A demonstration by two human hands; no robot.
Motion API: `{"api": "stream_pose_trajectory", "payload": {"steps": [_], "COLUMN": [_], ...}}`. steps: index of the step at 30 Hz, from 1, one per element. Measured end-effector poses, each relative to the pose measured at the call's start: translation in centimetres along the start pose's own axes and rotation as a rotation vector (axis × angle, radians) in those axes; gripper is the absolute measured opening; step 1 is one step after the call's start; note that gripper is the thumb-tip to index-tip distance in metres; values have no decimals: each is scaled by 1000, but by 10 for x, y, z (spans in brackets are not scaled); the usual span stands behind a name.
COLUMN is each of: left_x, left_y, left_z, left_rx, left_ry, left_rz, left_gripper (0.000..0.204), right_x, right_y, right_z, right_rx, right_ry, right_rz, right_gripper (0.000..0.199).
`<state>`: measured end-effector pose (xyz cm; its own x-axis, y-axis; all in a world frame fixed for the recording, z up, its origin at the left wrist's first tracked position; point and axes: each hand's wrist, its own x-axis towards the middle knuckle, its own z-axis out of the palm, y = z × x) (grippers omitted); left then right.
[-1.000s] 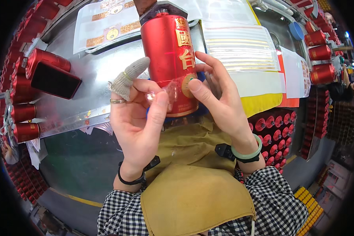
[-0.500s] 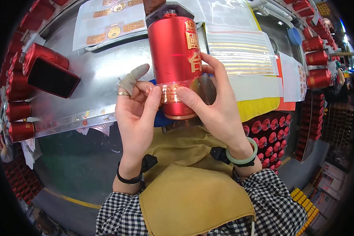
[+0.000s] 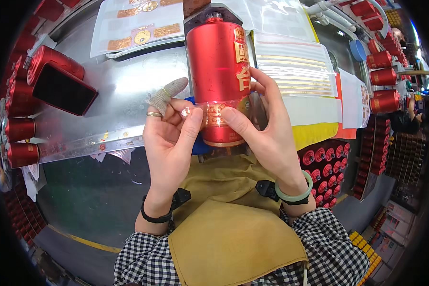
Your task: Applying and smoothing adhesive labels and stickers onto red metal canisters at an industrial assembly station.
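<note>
A glossy red bottle (image 3: 214, 62) with raised gold characters lies along my line of view, its neck pointing away at a dark metal holder (image 3: 233, 15). Around its lower part runs a clear film strip with a gold pattern (image 3: 216, 114). My left hand (image 3: 169, 138) pinches the strip's left end between thumb and forefinger; a grey cloth cot covers one of its other fingers. With its thumb my right hand (image 3: 267, 126) presses the gold pattern against the bottle, while its fingers curl round the far right side, partly hidden.
A black phone (image 3: 64, 89) leans on red bottles at the left of the metal table (image 3: 128, 90). Sheets of gold stickers (image 3: 140, 35) lie behind, and gold strips on clear sheets (image 3: 293, 62) at the right. A blue cup (image 3: 357, 49) and racked red bottles (image 3: 326, 164) stand farther right.
The bottle and both hands have shifted slightly to the right in view. The left hand still pinches the strip's end, and the right thumb still presses on the gold pattern.
</note>
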<state>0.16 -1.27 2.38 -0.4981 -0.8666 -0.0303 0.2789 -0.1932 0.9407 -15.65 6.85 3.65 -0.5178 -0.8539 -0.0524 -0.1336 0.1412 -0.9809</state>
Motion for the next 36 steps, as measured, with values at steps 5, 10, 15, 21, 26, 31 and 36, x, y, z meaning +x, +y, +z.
{"api": "stream_pose_trajectory", "payload": {"steps": [5, 10, 15, 21, 26, 31, 36], "left_x": [1, 1, 1, 1, 2, 1, 4], "left_y": [1, -3, -1, 0, -2, -6, -19], "left_z": [1, -2, -1, 0, 1, -1, -21], "left_rx": [-26, 4, 6, 4, 17, 119, 352], "left_ry": [-40, -11, -7, -3, 8, 18, -5], "left_rz": [10, -2, 1, -2, -10, 50, 143], "left_gripper": [49, 49, 49, 49, 48, 49, 70], "right_x": [0, 0, 1, 0, 1, 2, 0], "right_y": [-3, -2, -1, -4, -1, -2, -10], "right_z": [3, 2, 2, 2, 2, 1, -3], "right_rx": [-144, -225, -209, -189, -122, -75, 105], "right_ry": [39, 11, 3, -4, 34, 4, -5], "right_rz": [-68, -64, -65, -48, -69, -12, 71], "right_gripper": [83, 86, 85, 84, 85, 81, 80]}}
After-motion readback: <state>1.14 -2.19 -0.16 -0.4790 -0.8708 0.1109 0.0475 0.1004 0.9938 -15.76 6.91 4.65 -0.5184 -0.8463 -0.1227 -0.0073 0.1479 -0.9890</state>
